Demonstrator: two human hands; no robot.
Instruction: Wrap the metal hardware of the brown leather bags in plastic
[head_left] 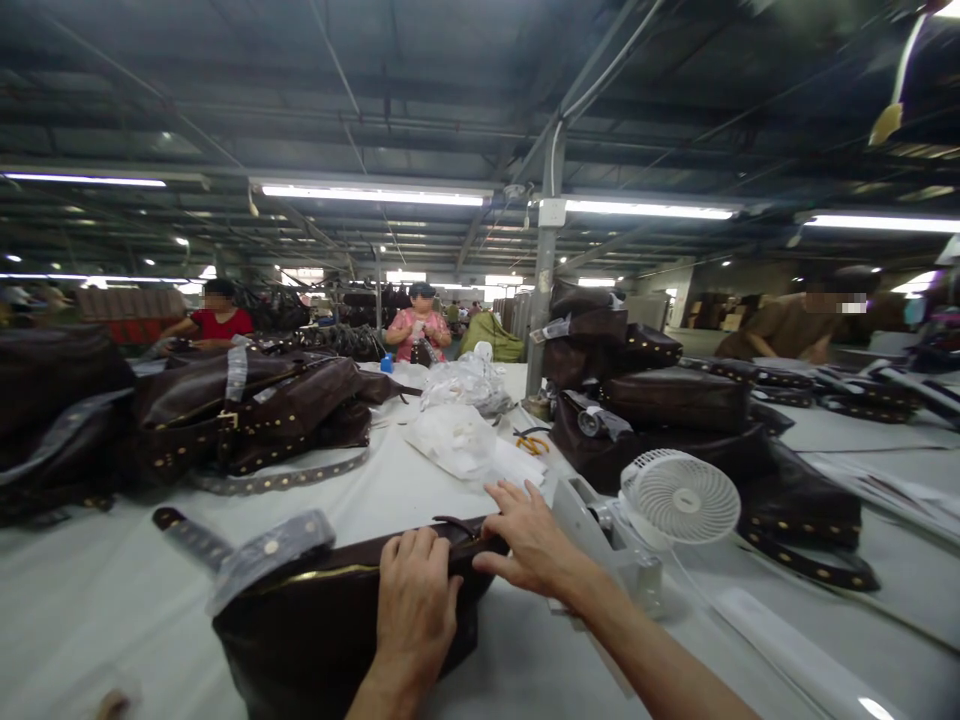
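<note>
A dark brown leather handbag (322, 630) stands on the white table right in front of me, a gold zip running along its top. My left hand (416, 595) grips the bag's upper edge with its fingers curled over it. At the bag's right end, my right hand (529, 535) is spread, thumb and fingers apart, over the top corner. A short dark strip (456, 522) sticks up between the two hands. On the left end lies a studded strap (191, 540), partly covered in clear plastic wrap (274, 555). The bag's far side is hidden.
Brown studded bags are piled at the left (262, 400) and right (675, 420). A small white fan (681, 498) stands beside a tape dispenser (600, 530). Crumpled plastic (457, 430) and yellow-handled scissors (531, 443) lie beyond. Several people work at tables farther back.
</note>
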